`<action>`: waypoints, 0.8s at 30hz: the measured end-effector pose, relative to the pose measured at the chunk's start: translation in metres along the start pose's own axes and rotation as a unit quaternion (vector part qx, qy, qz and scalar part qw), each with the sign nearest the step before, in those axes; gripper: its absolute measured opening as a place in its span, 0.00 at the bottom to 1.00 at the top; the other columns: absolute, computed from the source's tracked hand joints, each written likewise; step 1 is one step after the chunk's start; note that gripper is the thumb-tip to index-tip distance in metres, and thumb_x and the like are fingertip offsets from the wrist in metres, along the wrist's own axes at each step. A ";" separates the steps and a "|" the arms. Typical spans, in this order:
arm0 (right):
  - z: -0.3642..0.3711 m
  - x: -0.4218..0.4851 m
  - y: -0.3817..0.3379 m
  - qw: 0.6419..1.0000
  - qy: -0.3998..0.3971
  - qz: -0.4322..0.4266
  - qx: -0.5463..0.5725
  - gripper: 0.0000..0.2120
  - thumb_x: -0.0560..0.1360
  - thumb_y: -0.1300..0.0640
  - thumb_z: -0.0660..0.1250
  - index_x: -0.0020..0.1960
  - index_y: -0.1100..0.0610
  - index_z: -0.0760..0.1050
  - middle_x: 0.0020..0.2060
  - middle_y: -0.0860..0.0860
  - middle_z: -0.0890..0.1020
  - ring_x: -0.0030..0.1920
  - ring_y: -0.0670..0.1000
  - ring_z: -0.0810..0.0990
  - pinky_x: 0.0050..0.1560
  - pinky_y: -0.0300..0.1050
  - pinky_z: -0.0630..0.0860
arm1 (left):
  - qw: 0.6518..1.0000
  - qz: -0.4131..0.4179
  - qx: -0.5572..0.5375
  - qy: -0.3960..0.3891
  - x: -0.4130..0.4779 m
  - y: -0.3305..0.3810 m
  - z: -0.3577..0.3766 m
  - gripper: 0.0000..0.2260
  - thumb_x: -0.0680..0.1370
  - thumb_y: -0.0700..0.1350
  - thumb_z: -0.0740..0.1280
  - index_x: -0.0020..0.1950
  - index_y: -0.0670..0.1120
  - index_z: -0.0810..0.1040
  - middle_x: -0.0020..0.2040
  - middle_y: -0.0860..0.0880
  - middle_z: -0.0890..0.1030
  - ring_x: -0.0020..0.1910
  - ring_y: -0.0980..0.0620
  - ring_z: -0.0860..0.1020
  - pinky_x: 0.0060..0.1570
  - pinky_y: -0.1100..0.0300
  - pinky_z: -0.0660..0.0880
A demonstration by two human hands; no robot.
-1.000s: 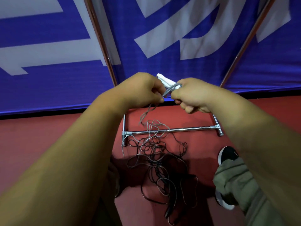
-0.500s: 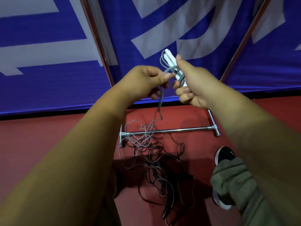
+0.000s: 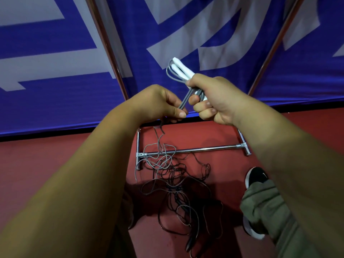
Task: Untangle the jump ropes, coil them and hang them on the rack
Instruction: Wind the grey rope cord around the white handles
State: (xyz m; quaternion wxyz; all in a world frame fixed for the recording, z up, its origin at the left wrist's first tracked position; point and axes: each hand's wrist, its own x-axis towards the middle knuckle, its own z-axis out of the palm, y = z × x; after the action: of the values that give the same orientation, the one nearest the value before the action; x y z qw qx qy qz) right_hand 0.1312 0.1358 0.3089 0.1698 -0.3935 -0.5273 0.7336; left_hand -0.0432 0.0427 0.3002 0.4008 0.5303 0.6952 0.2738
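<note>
Blue banners [image 3: 55, 101] with white lettering hang behind a red floor [image 3: 55, 164]. High above the rack [image 3: 195, 150], the right hand [image 3: 214, 101] curls round two white handles [image 3: 181, 70] and several turns of grey rope [image 3: 184, 101], clamping them as one bundle so the finished loops cannot slip. Just beside it, the left hand [image 3: 158, 103] pinches the same rope between thumb and fingers, probably to feed and tension the next turn. From that pinch the grey strand drops to the tangle [image 3: 167, 164], which lies over the rack's base bar and in front of it, mixed with dark ropes [image 3: 178, 202]. Coiling of one rope looks under way; the others seem not yet separated, and nothing appears to hang on the rack. A shoe [image 3: 256, 175] stands right of the rack.
</note>
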 end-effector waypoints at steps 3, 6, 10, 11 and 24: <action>0.000 -0.001 0.000 1.000 -0.004 0.009 -0.010 0.05 0.79 0.55 0.67 0.47 0.55 0.72 0.32 0.50 0.73 0.26 0.45 0.58 0.23 0.36 0.53 | 0.999 -0.026 0.037 -0.009 0.000 -0.001 0.003 0.07 0.76 0.48 0.79 0.48 0.45 0.88 0.40 0.46 0.88 0.37 0.53 0.84 0.38 0.62 0.80; -0.003 -0.001 -0.002 1.000 -0.018 0.013 -0.004 0.03 0.79 0.57 0.65 0.51 0.56 0.72 0.33 0.50 0.74 0.26 0.44 0.57 0.21 0.37 0.53 | 0.998 -0.041 0.050 0.001 0.000 -0.002 0.005 0.12 0.79 0.53 0.74 0.49 0.44 0.87 0.40 0.45 0.88 0.33 0.55 0.83 0.32 0.67 0.77; -0.005 0.000 -0.006 0.999 -0.036 0.019 0.018 0.04 0.79 0.58 0.63 0.53 0.56 0.70 0.36 0.52 0.76 0.25 0.43 0.58 0.19 0.35 0.53 | 0.998 -0.046 -0.043 0.006 0.001 -0.007 0.002 0.09 0.82 0.49 0.72 0.51 0.43 0.86 0.43 0.42 0.86 0.38 0.54 0.84 0.35 0.65 0.79; -0.005 -0.001 -0.006 0.999 -0.035 0.019 0.022 0.04 0.80 0.58 0.63 0.54 0.57 0.71 0.36 0.52 0.77 0.25 0.43 0.58 0.19 0.35 0.53 | 0.998 -0.044 -0.049 -0.006 0.001 -0.009 0.000 0.07 0.82 0.47 0.72 0.52 0.44 0.86 0.45 0.42 0.87 0.42 0.53 0.85 0.39 0.63 0.81; -0.004 -0.010 -0.002 0.981 -0.172 0.085 0.014 0.04 0.83 0.57 0.63 0.51 0.57 0.68 0.35 0.51 0.75 0.25 0.41 0.57 0.20 0.33 0.52 | 0.998 0.008 -0.016 0.066 0.010 -0.022 0.003 0.04 0.78 0.44 0.77 0.53 0.49 0.87 0.48 0.49 0.88 0.46 0.57 0.85 0.47 0.62 0.81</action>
State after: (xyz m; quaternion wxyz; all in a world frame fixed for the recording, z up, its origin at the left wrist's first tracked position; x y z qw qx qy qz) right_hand 0.1406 0.1322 0.3144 0.0187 -0.3022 -0.5032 0.8094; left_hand -0.0530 0.0460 0.2781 0.3605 0.5101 0.7116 0.3218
